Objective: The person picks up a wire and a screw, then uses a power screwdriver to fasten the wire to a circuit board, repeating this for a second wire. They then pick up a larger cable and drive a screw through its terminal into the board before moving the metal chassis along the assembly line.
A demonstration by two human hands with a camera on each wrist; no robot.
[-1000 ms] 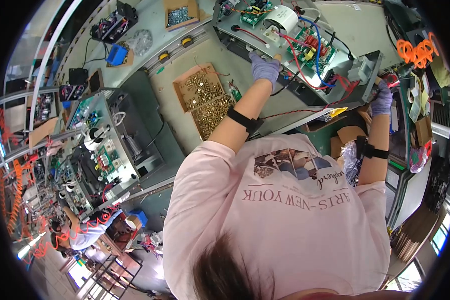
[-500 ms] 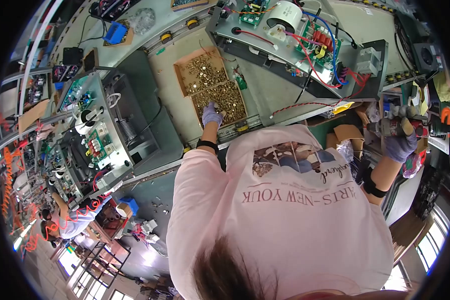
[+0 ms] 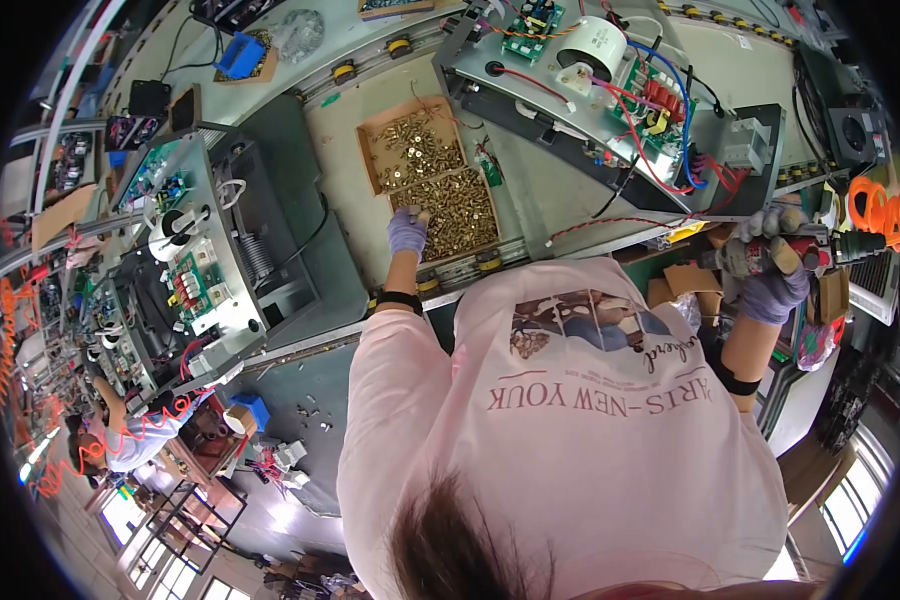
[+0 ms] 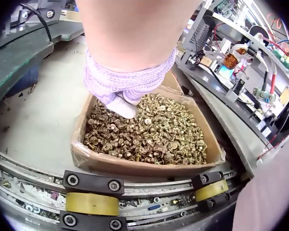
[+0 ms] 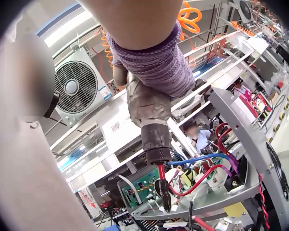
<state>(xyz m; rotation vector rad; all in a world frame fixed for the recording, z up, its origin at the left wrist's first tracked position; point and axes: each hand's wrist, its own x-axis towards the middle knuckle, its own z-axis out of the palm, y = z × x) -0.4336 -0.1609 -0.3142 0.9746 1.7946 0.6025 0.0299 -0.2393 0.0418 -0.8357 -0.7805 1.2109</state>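
My gloved left hand [image 3: 407, 232] is at the near left corner of a cardboard box [image 3: 366, 162] of brass-coloured screws [image 3: 445, 212]. In the left wrist view, a bare fingertip [image 4: 121, 107] sticks out of the purple glove [image 4: 130, 79] right over the screws; the other fingertips are hidden, so I cannot tell whether they pinch any. My right hand [image 3: 775, 295] grips a power screwdriver [image 5: 149, 106] wrapped in grey tape. Its red and dark bit [image 5: 164, 192] points down, overlapping the open metal chassis [image 3: 610, 135] with circuit boards in the right wrist view.
A second open chassis [image 3: 185, 270] stands on the left. Rails with yellow rollers [image 4: 92, 203] run along the near side of the box. Red and blue wires [image 3: 687, 130] loop over the right chassis. An orange coiled hose [image 3: 880, 208] hangs at the far right.
My left hand has left the chassis front and come over to the screw box. My right hand has gone from the chassis corner to the screwdriver, which it has now brought nearer the chassis.
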